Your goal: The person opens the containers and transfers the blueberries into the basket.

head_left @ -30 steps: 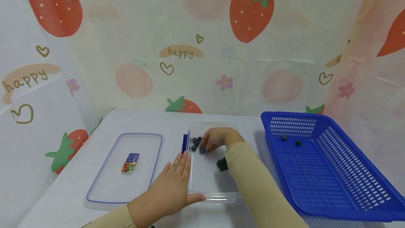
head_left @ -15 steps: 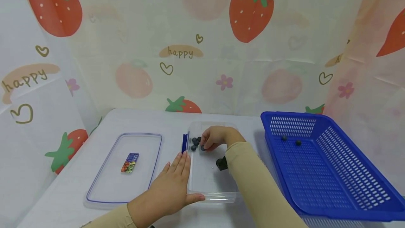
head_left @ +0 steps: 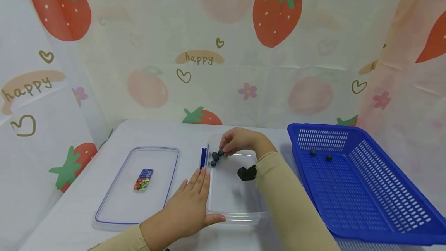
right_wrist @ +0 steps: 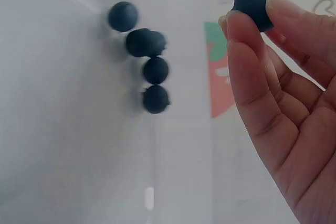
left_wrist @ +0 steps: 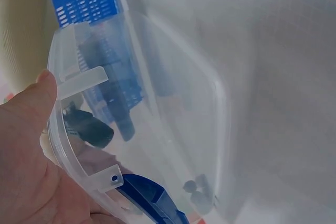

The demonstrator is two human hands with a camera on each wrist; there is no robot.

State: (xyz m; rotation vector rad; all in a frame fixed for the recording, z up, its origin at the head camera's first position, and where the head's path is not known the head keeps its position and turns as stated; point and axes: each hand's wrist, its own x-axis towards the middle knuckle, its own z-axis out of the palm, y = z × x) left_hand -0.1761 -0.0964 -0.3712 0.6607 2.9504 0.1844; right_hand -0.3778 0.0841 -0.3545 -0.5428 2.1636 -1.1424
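My right hand (head_left: 244, 141) is over the far part of a clear plastic container (head_left: 240, 217). Between its thumb and fingertips it pinches a blueberry (right_wrist: 253, 8), plainly seen in the right wrist view. Several more blueberries (right_wrist: 156, 70) lie in a loose row on the container floor, close to its left wall. My left hand (head_left: 186, 212) lies against the container's left side with straight fingers, its thumb touching the near corner. The left wrist view shows that thumb (left_wrist: 37, 95) at the clear rim, beside a blue side clip (left_wrist: 152, 198).
A clear lid (head_left: 118, 204) with a blue seal and a small label (head_left: 143, 179) lies flat on the left. To the right stands a blue perforated basket (head_left: 348, 193) holding two blueberries (head_left: 328, 158). A black device (head_left: 246, 173) shows beneath the right wrist.
My right hand has risen and moved away from me, lifting a blueberry in its fingertips. The left hand stays where it was.
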